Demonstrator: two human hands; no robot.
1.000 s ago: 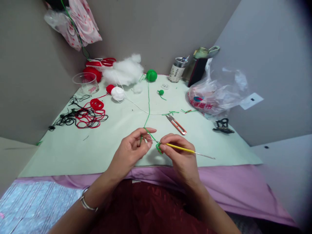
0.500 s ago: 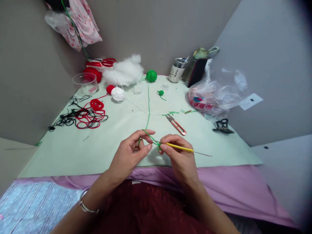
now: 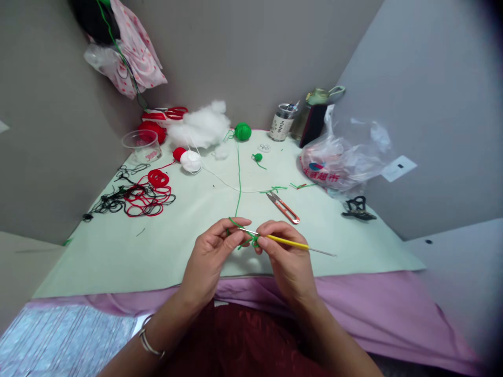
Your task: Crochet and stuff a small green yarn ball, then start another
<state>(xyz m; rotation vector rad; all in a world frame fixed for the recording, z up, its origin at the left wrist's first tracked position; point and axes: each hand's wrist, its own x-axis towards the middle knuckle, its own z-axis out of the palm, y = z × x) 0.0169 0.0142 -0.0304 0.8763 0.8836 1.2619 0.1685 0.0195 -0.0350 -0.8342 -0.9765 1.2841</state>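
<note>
My right hand (image 3: 291, 256) pinches a crochet hook (image 3: 286, 241) with a yellow grip, its metal tip pointing left. Beside its fingertips is a small looped piece of green yarn (image 3: 255, 240), partly hidden by the fingers. My left hand (image 3: 214, 248) is closed on the green yarn, which passes over the raised index finger. From there the strand (image 3: 239, 178) runs up the table to a green yarn ball (image 3: 242, 131). The hook's tip lies close to the left fingers, by the strand.
Orange-handled thread snips (image 3: 283, 207) lie beyond my right hand, with green yarn scraps near them. Tangled black and red yarn (image 3: 147, 196) spreads at left. White stuffing (image 3: 200, 125) and a pen can (image 3: 281, 123) stand at the back. A plastic bag (image 3: 341, 162) and black hair claw (image 3: 357, 208) are at right.
My left fingers have moved closer to the looped green piece, and a short green tail now shows below them. The view has shifted slightly. Both hands keep their grip.
</note>
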